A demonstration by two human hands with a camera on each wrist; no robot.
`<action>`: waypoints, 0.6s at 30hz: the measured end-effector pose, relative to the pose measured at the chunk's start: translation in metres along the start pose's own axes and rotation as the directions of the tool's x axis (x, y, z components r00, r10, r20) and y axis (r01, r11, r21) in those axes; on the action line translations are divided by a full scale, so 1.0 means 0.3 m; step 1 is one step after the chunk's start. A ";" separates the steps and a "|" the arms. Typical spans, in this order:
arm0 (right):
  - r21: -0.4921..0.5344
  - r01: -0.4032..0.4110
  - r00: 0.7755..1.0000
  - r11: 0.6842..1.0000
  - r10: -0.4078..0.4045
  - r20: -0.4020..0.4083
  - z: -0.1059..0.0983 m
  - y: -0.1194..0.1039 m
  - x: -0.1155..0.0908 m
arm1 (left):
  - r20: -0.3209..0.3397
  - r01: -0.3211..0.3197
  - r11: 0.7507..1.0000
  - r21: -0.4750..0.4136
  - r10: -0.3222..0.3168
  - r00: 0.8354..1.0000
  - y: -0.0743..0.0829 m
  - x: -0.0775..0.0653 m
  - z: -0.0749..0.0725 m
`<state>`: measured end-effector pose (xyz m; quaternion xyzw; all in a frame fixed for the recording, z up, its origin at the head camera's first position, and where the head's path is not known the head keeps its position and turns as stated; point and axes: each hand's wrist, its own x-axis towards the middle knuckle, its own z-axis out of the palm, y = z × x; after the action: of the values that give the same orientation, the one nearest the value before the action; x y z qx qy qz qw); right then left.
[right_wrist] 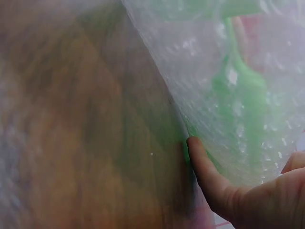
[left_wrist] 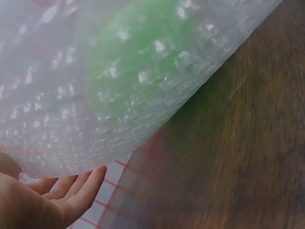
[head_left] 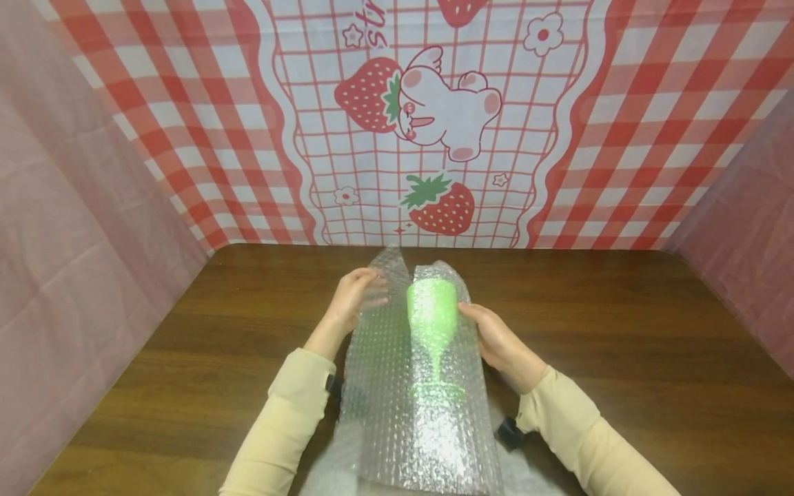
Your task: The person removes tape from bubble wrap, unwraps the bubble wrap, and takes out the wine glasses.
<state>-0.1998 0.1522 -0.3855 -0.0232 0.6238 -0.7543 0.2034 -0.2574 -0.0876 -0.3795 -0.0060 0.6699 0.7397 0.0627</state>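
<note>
A bright green plastic goblet (head_left: 433,313) shows through a sheet of clear bubble wrap (head_left: 384,386) around it. Its bowl points toward the far side of the table, its foot toward the near side. On the left, my left hand (head_left: 351,301) has straight fingers behind the wrap's upper edge, seen blurred through the film. My right hand (head_left: 499,337) grips the wrap's right edge beside the bowl, thumb and fingers on either side of the film. In the right wrist view, the goblet's stem (right_wrist: 233,57) appears through the wrap.
Everything is on a dark brown wooden table (head_left: 608,310). Behind it hangs a red-and-white checked cloth (head_left: 248,151) with strawberries, and pink curtains (head_left: 80,241) flank both sides. A whitish translucent sheet (head_left: 329,468) lies by the near edge. Black straps sit at both wrists.
</note>
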 end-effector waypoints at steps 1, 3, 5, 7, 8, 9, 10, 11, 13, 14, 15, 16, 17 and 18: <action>0.004 -0.001 1.000 1.000 0.001 0.002 -0.001 0.000 0.000 | 0.005 -0.004 1.000 0.001 0.004 1.000 0.000 0.000 -0.002; 0.011 -0.006 1.000 1.000 0.006 0.000 -0.003 0.001 0.000 | 0.012 -0.010 1.000 0.006 0.010 1.000 0.000 -0.001 -0.005; 0.014 -0.009 1.000 1.000 0.009 -0.001 -0.004 0.002 0.000 | 0.021 -0.009 1.000 0.014 0.009 1.000 -0.001 -0.003 -0.010; 0.016 -0.012 1.000 1.000 0.011 0.000 -0.005 0.001 -0.001 | 0.022 -0.011 1.000 0.017 0.011 1.000 -0.002 -0.005 -0.013; 0.017 -0.012 1.000 1.000 0.012 0.002 -0.005 0.001 -0.001 | 0.019 -0.010 1.000 0.012 0.010 1.000 -0.002 -0.005 -0.014; 0.017 -0.011 1.000 1.000 0.011 0.005 -0.005 0.000 -0.002 | 0.015 -0.010 1.000 0.007 0.009 1.000 -0.003 -0.005 -0.015; 0.019 -0.010 1.000 1.000 0.010 0.005 -0.004 0.000 -0.002 | 0.011 -0.012 1.000 0.003 0.012 1.000 -0.003 -0.005 -0.015; 0.018 -0.011 1.000 1.000 0.011 0.006 -0.005 -0.001 -0.003 | 0.004 -0.014 1.000 -0.004 0.014 1.000 -0.004 -0.004 -0.014; 0.013 -0.008 1.000 1.000 0.008 0.011 -0.006 -0.002 -0.003 | -0.009 -0.015 1.000 -0.019 0.015 1.000 -0.005 -0.002 -0.014; 0.013 -0.009 1.000 1.000 0.009 0.010 -0.006 -0.003 -0.004 | -0.015 -0.015 1.000 -0.024 0.014 1.000 -0.005 -0.001 -0.013; 0.015 -0.008 1.000 1.000 0.008 0.009 -0.006 -0.003 -0.005 | -0.016 -0.016 1.000 -0.026 0.016 1.000 -0.005 0.000 -0.014; 0.016 -0.009 1.000 1.000 0.009 0.008 -0.005 -0.004 -0.006 | -0.017 -0.018 0.999 -0.029 0.017 1.000 -0.005 0.001 -0.015; 0.018 -0.010 1.000 1.000 0.010 0.007 -0.006 -0.004 -0.006 | -0.020 -0.015 0.999 -0.034 0.014 1.000 -0.005 0.001 -0.016; 0.019 -0.011 1.000 1.000 0.011 0.007 -0.007 -0.004 -0.006 | -0.022 -0.013 0.999 -0.036 0.013 1.000 -0.006 0.002 -0.017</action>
<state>-0.1992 0.1548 -0.3845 -0.0205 0.6162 -0.7589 0.2097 -0.2582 -0.0924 -0.3817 -0.0110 0.6572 0.7519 0.0504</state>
